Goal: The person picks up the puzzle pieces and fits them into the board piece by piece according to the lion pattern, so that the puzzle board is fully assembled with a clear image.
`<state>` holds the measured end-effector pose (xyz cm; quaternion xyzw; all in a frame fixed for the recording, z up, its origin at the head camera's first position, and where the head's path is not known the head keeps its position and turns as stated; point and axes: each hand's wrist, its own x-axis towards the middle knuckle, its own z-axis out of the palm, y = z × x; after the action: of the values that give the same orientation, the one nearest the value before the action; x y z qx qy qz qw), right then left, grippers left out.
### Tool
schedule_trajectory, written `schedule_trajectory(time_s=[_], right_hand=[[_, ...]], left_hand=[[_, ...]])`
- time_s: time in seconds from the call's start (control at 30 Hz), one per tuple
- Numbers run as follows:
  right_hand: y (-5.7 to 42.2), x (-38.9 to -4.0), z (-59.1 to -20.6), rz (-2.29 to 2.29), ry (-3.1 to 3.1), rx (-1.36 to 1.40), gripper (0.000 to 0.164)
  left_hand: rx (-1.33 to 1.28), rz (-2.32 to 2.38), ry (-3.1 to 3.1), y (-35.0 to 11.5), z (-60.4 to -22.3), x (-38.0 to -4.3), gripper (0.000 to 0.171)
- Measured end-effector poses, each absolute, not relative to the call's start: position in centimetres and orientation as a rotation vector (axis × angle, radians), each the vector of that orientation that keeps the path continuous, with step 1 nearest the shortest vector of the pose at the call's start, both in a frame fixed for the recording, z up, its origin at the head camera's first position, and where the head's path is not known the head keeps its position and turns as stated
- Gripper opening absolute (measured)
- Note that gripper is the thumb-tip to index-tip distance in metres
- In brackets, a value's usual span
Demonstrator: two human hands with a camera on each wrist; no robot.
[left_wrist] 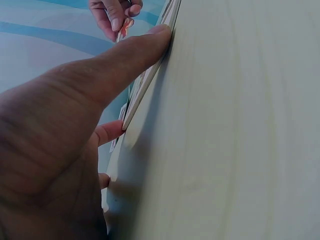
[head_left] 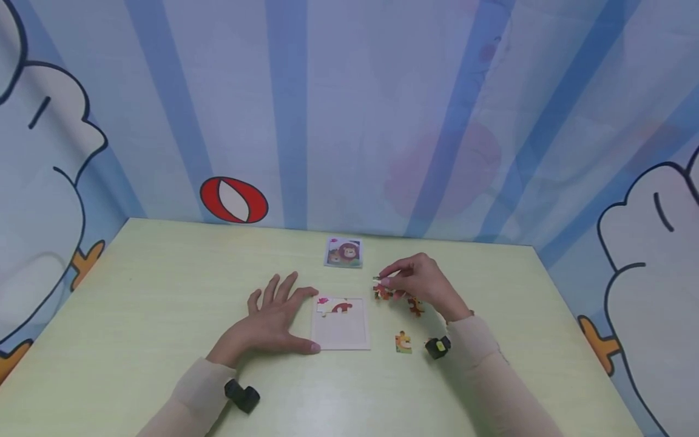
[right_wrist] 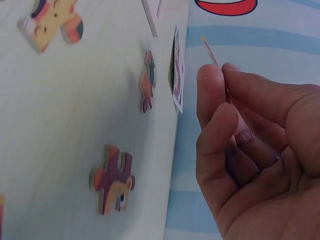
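I look across a pale table (head_left: 164,303). The left hand (head_left: 270,323) lies left of the puzzle tray (head_left: 344,334), fingers spread and gripping nothing, its thumb and forefinger touching the near and far corners on that side. The right hand (head_left: 425,285) hovers right of the tray, pinching a puzzle piece (left_wrist: 126,27) between thumb and fingertips. The tray is a thin white square, mostly bare. Beyond it I see a picture card (head_left: 344,252) with a brown-maned lion. Fitted pieces (head_left: 330,305) along the tray's far edge carry a pink flower and a reddish-brown curve. Right of the tray lie a yellow piece (head_left: 403,344) and a brown piece (right_wrist: 115,185) showing an eye. The pinched one, nearly edge-on to me, shows orange-red.
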<state>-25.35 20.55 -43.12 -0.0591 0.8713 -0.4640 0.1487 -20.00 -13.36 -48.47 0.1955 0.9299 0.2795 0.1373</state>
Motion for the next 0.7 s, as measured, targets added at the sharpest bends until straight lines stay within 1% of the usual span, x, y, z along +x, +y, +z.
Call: schedule_trajectory(time_s=[0.3, 0.7], right_hand=[[18.8, -25.3, -43.7, -1.293, 2.468, -0.241, 0.014], [16.3, -25.2, -44.5, -1.239, 2.425, -0.231, 0.009]], left_hand=[[0.541, 0.758, 2.682, -13.2, -48.0, -20.0, 0.106], [0.558, 0.759, 2.687, -13.3, -48.1, -20.1, 0.106]])
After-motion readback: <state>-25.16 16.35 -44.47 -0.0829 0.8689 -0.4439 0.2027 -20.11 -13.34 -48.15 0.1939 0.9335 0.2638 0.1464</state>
